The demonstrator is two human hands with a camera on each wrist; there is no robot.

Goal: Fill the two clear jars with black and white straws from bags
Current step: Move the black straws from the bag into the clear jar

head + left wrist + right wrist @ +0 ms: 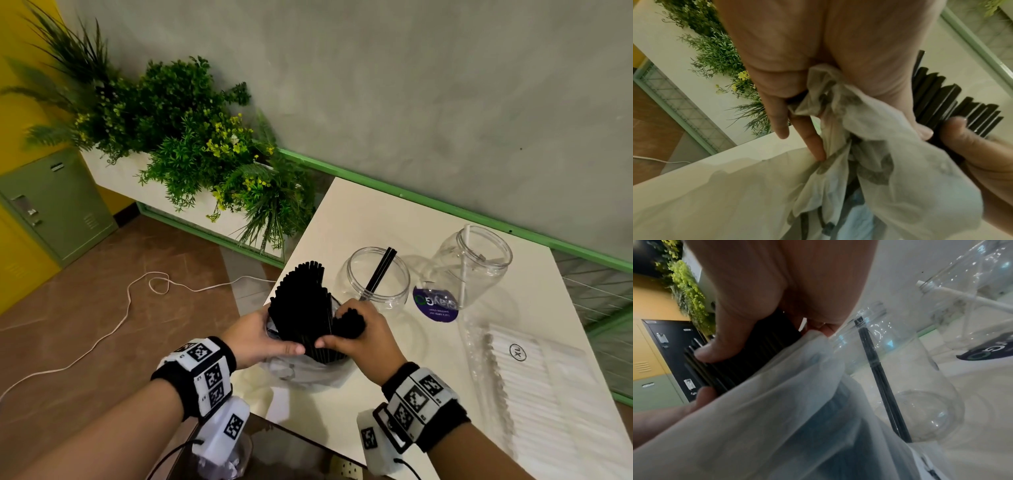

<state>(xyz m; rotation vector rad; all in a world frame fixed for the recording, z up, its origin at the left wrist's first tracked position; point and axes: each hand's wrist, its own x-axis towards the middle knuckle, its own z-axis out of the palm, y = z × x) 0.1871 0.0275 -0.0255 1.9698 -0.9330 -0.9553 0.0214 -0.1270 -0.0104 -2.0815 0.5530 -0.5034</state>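
Observation:
A fanned bundle of black straws [301,301] sticks up out of a crumpled clear bag [301,373] at the table's near left corner. My left hand [274,339] grips the bag's bunched plastic [859,121] around the straws' lower part. My right hand [342,329] holds a clump of these black straws [748,356], thumb pressed on them. Behind stand two clear jars. The left jar [376,277] holds two black straws [382,270]. The right jar [472,260] holds one white straw [465,270].
A flat clear bag of white straws [524,370] lies at the right on the white table [370,212]. A round purple disc [435,305] sits between the jars. A planter with greenery [191,147] stands left of the table, and a white cable [130,301] crosses the floor.

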